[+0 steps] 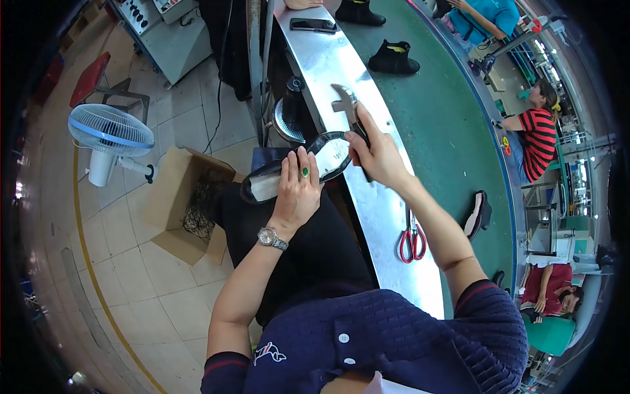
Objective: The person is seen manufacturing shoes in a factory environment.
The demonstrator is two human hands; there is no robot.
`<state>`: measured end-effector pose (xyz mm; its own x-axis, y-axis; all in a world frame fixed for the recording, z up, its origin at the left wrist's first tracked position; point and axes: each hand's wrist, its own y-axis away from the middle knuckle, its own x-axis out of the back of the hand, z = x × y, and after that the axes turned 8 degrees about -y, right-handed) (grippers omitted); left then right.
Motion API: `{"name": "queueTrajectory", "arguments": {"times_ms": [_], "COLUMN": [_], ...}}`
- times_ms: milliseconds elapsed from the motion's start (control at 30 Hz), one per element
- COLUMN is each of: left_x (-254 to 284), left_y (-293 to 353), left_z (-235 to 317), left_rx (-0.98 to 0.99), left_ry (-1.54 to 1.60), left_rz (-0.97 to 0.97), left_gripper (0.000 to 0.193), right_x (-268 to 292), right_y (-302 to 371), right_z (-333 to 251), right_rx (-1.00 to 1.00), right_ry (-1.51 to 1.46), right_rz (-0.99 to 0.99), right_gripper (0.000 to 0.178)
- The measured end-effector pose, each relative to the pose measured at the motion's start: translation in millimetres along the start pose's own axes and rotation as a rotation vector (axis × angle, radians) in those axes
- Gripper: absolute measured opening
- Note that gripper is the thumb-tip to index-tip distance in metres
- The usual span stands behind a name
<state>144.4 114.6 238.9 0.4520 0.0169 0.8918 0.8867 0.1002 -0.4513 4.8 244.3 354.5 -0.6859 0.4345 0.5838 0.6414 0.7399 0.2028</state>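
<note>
Across my lap lies a black shoe upper (333,155), bottom up, its white underside showing inside a dark rim. My left hand (298,190) grips it around the middle, fingers laid close together over the white underside. A hammer (345,102) with a metal head and dark handle is in my closed right hand (380,154), raised over the metal bench just beside one end of the shoe. Part of the handle is hidden by my fingers. Red-handled scissors (412,243) lie on the bench below my right forearm.
The narrow metal bench (367,203) borders a green conveyor belt (446,125) carrying dark boots (394,58) and a white-soled shoe (478,213). A phone (313,25) lies at the bench's far end. Left are an open cardboard box (174,210) and a fan (111,134). Other people sit beyond the belt.
</note>
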Motion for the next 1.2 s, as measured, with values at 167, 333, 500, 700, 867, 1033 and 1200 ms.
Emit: {"name": "queueTrajectory", "arguments": {"times_ms": [167,333,500,700,867,1033,1200], "left_x": [0.6,-0.3,1.8,-3.0,2.3,46.0,49.2], "left_y": [6.1,0.4,6.7,2.9,-0.1,-17.9,-29.1], "left_z": [-2.0,5.1,-0.6,-0.7,2.0,-56.0,-69.8], "left_rx": [0.009,0.012,0.029,0.045,0.055,0.223,0.282], "left_ry": [-0.02,-0.032,-0.058,-0.024,0.009,0.458,0.577], "left_rz": [-0.042,-0.019,-0.026,-0.022,0.013,-0.268,-0.396], "left_gripper": [0.065,0.064,0.063,0.066,0.068,0.042,0.034], "right_x": [-3.2,-22.9,-9.2,-20.0,-38.7,-19.2,-15.9], "right_y": [-6.8,-4.3,3.8,-1.7,7.5,16.1,21.0], "right_z": [11.9,31.8,-15.3,1.3,14.8,-12.2,1.4], "right_rx": [0.051,0.027,-0.056,0.158,0.282,-0.18,-0.281], "right_ry": [0.236,0.167,0.015,0.386,0.305,0.146,-0.54], "right_rz": [-0.085,-0.016,-0.029,-0.081,0.144,-0.319,-0.577], "right_gripper": [0.053,0.059,0.052,0.05,0.055,0.054,0.05]}}
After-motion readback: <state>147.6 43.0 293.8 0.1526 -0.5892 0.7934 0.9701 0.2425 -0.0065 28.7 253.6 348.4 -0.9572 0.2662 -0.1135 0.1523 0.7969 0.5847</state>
